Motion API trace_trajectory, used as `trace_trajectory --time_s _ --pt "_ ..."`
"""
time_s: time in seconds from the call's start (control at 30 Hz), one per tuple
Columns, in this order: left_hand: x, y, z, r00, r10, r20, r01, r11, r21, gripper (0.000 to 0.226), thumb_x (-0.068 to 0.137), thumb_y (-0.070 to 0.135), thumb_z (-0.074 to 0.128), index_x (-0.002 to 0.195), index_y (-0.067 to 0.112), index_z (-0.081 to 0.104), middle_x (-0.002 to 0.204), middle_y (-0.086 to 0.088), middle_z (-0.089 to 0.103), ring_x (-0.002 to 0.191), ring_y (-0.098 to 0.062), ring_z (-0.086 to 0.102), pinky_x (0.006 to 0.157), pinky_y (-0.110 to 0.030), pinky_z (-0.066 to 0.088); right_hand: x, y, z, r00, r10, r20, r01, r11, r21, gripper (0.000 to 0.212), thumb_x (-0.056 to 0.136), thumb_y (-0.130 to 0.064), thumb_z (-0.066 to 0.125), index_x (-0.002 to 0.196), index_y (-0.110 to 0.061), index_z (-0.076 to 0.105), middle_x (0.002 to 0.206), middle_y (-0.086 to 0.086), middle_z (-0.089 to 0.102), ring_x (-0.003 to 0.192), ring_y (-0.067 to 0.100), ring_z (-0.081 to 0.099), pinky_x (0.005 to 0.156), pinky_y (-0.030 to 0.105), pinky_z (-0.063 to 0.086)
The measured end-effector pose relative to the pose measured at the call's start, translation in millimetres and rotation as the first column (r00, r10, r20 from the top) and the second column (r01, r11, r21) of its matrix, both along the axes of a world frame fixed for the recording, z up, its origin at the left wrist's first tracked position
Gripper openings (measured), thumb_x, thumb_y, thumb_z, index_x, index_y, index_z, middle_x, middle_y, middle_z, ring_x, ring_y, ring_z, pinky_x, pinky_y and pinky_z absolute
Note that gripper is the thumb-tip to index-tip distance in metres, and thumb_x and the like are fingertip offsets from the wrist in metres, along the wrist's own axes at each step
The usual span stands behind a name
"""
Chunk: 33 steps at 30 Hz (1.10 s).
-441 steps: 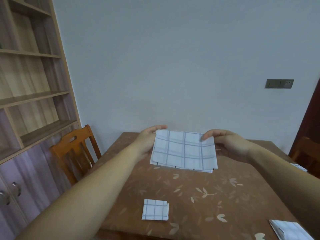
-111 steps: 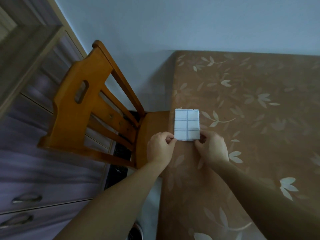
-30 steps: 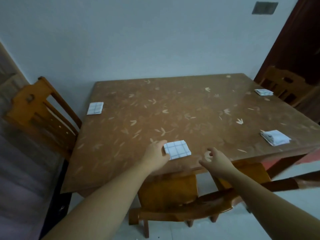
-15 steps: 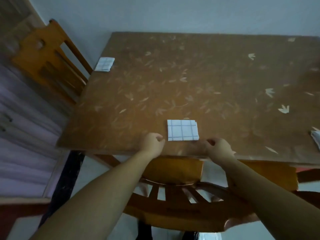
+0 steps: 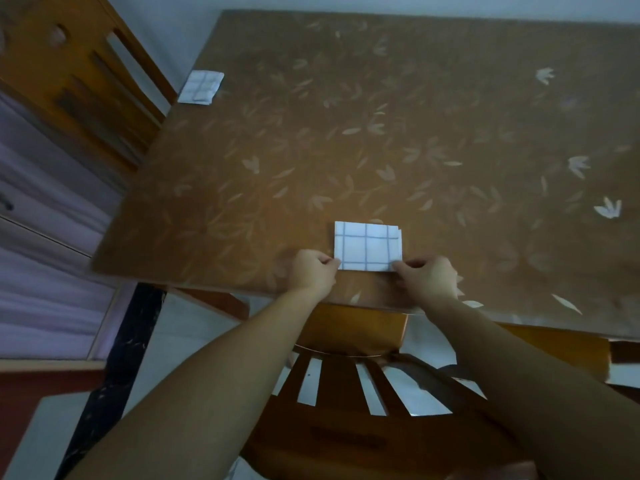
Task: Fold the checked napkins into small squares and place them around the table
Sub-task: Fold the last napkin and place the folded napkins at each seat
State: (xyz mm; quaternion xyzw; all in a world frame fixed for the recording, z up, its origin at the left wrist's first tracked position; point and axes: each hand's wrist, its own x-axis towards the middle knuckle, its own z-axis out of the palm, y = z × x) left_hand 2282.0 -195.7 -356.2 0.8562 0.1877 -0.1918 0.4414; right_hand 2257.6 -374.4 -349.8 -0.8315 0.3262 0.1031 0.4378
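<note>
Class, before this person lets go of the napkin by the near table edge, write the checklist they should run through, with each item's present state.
1. Near napkin folded small: ok, though layers peek out at its right edge.
2. It lies wholly on the table: ok.
3. Left hand and right hand each have a grip on a near corner: ok.
4. It sits in front of the near chair: ok.
5. Far napkin set by the side chair: ok.
6. Remaining places served: cannot tell, out of view.
</note>
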Motion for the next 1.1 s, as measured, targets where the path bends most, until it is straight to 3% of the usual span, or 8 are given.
trace_trajectory --time_s 0.07,0.17,0.33,0.53,0.77,0.87,1.0,1.1 --pt "3 1 -3 1.0 -0.006 0.003 0.006 1.0 0.018 0.02 0.09 0.028 0.065 0.077 0.014 0.072 0.078 -0.005 0.073 0.078 -0.024 0.069 0.072 -0.03 0.053 -1 1 -3 0.998 -0.064 -0.003 0.064 0.994 0.086 0.012 0.087 -0.027 0.072 0.083 -0.015 0.072 0.073 0.004 0.073 0.072 0.019 0.071 0.071 0.036 0.059" --pt "4 8 -2 0.999 -0.05 0.007 0.049 0.994 0.096 0.018 0.092 0.029 0.062 0.079 0.018 0.069 0.078 0.001 0.065 0.08 -0.02 0.063 0.068 -0.028 0.044 -5 4 -3 0.997 -0.073 -0.031 0.077 0.98 0.182 0.011 0.089 -0.022 0.07 0.087 -0.012 0.071 0.073 0.005 0.073 0.066 0.015 0.07 0.061 0.029 0.055" --pt "3 32 2 0.996 -0.093 0.007 0.09 0.978 0.187 0.018 0.095 0.033 0.057 0.089 0.021 0.069 0.087 0.002 0.068 0.084 -0.019 0.063 0.078 -0.032 0.053 -3 20 0 0.998 -0.004 -0.055 0.015 0.977 0.215 0.008 0.088 -0.019 0.071 0.086 -0.012 0.072 0.073 0.005 0.073 0.06 0.012 0.068 0.053 0.025 0.051" --pt "-1 55 5 0.998 0.056 -0.001 -0.056 0.998 -0.038 0.014 0.094 0.03 0.061 0.093 0.017 0.066 0.081 0.002 0.068 0.066 -0.012 0.067 0.055 -0.025 0.05 -2 44 0 0.998 0.061 -0.023 -0.053 0.968 0.245 0.011 0.092 -0.017 0.066 0.087 -0.009 0.07 0.08 0.011 0.073 0.061 0.013 0.067 0.046 0.021 0.05" --pt "-9 52 2 0.929 0.34 -0.147 -0.369 0.885 -0.286 0.016 0.085 0.02 0.074 0.096 0.009 0.07 0.077 -0.001 0.07 0.054 -0.008 0.06 0.049 -0.02 0.043 -11 44 2 0.999 -0.04 -0.013 0.042 0.948 0.314 0.017 0.086 -0.019 0.073 0.092 -0.004 0.067 0.079 0.01 0.073 0.062 0.013 0.068 0.047 0.02 0.051" --pt "-15 50 0 0.944 0.309 -0.117 -0.329 0.909 -0.257 0.011 0.084 0.017 0.074 0.089 0.015 0.065 0.081 -0.004 0.07 0.056 -0.008 0.061 0.049 -0.02 0.043 -16 43 1 0.997 -0.079 0.004 0.073 0.94 0.335 0.02 0.085 -0.009 0.073 0.099 -0.001 0.062 0.087 0.014 0.072 0.061 0.017 0.068 0.047 0.022 0.053" --pt "-22 49 0 0.997 0.082 0.009 -0.081 0.991 -0.109 0.012 0.087 0.018 0.07 0.08 0.02 0.061 0.082 -0.001 0.07 0.056 -0.008 0.063 0.055 -0.02 0.045 -24 39 -3 0.999 -0.017 0.05 0.005 0.973 0.231 0.017 0.086 -0.009 0.072 0.098 -0.003 0.061 0.086 0.006 0.07 0.069 0.02 0.07 0.057 0.026 0.057" --pt "-26 48 0 0.998 -0.016 0.061 0.021 0.997 -0.08 0.002 0.09 0.016 0.066 0.09 0.016 0.068 0.086 0.001 0.069 0.056 -0.007 0.062 0.053 -0.015 0.043 -28 35 -7 0.995 0.064 0.077 -0.074 0.989 0.131 0.009 0.087 -0.015 0.072 0.092 -0.011 0.066 0.088 0.006 0.069 0.071 0.017 0.07 0.056 0.023 0.055"
